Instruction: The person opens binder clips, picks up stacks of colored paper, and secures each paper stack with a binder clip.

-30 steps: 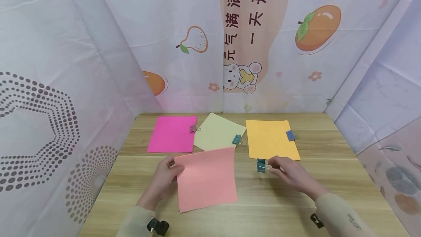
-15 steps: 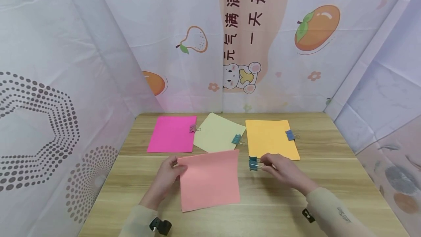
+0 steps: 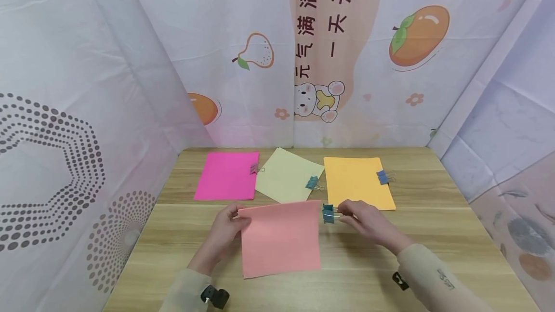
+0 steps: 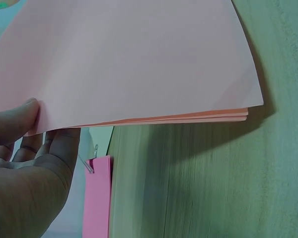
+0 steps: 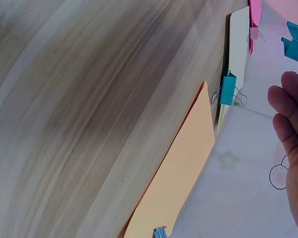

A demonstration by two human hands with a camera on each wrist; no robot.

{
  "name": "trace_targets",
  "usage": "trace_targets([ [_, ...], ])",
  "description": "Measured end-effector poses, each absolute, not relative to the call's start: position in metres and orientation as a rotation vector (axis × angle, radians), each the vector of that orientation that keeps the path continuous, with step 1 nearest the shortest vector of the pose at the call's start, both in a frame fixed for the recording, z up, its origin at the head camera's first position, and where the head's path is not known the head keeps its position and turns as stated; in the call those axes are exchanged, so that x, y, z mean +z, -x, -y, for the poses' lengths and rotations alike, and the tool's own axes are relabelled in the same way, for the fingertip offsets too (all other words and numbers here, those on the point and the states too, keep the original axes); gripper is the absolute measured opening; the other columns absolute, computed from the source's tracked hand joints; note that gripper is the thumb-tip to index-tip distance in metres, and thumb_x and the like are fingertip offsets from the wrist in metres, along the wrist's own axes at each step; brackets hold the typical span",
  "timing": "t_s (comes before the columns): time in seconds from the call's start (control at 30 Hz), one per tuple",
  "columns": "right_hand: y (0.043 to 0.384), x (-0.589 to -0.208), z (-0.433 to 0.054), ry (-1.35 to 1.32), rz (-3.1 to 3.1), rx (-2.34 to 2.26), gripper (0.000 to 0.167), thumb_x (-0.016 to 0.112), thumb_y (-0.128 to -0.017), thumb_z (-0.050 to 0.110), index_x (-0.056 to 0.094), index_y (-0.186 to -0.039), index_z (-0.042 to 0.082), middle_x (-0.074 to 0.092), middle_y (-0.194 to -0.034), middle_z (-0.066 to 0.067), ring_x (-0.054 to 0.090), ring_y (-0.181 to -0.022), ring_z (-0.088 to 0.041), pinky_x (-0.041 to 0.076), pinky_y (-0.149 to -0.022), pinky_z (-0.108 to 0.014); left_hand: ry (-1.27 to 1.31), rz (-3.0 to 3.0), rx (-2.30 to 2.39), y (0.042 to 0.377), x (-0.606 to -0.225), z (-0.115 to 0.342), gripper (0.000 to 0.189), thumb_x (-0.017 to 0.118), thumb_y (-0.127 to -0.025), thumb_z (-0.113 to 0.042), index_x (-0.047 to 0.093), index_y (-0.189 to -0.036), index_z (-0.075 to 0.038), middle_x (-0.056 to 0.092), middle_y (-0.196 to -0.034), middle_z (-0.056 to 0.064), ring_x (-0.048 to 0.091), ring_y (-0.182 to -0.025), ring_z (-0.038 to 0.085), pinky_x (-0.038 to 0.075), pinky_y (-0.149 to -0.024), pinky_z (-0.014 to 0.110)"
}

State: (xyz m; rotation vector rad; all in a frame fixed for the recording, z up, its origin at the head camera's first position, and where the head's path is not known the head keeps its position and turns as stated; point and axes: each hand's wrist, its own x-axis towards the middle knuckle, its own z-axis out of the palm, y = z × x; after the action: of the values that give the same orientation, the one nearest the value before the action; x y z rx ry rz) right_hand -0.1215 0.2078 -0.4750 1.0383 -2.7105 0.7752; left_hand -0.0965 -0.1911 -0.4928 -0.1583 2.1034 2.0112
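My left hand (image 3: 229, 223) pinches the upper left corner of a stack of salmon-pink paper (image 3: 282, 244), thumb on the front and fingers behind. The far edge of the stack is tilted up off the table. In the left wrist view several layered sheets (image 4: 203, 118) show along its edge. My right hand (image 3: 364, 218) pinches a teal binder clip (image 3: 328, 214) by its wire handles. The clip's mouth faces left and is spread, right at the stack's upper right corner. In the right wrist view the clip (image 5: 297, 43) shows above the fingertips.
Along the back of the wooden table (image 3: 412, 235) lie magenta paper (image 3: 227, 177) with a pink clip (image 3: 255, 169), pale green paper (image 3: 284, 172) with a teal clip (image 3: 312, 183), and orange-yellow paper (image 3: 355, 182) with a blue clip (image 3: 382, 177). A printed curtain (image 3: 251, 100) hangs behind.
My right hand has moved left with the binder clip, up to the salmon paper's corner. My left hand has shifted the stack slightly right, and its raised edge sits a little lower.
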Motion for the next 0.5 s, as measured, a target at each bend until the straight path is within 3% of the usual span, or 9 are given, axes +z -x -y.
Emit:
trace_targets([
  [0.5, 0.1208, -0.4727, -0.1992, -1.003, 2.819, 0.856, 0.013, 0.067, -0.099, 0.019, 0.066, -0.11, 0.012, 0.068, -0.099, 0.008, 0.061, -0.088, -0.009, 0.055, -0.079, -0.037, 0.102, -2.083, 2.031, 0.0951, -0.4911, 0.1852, 0.016, 0.062, -0.097, 0.002, 0.062, -0.112, 0.001, 0.068, -0.111, 0.014, 0.069, -0.086, 0.023, 0.057, -0.074, 0.032],
])
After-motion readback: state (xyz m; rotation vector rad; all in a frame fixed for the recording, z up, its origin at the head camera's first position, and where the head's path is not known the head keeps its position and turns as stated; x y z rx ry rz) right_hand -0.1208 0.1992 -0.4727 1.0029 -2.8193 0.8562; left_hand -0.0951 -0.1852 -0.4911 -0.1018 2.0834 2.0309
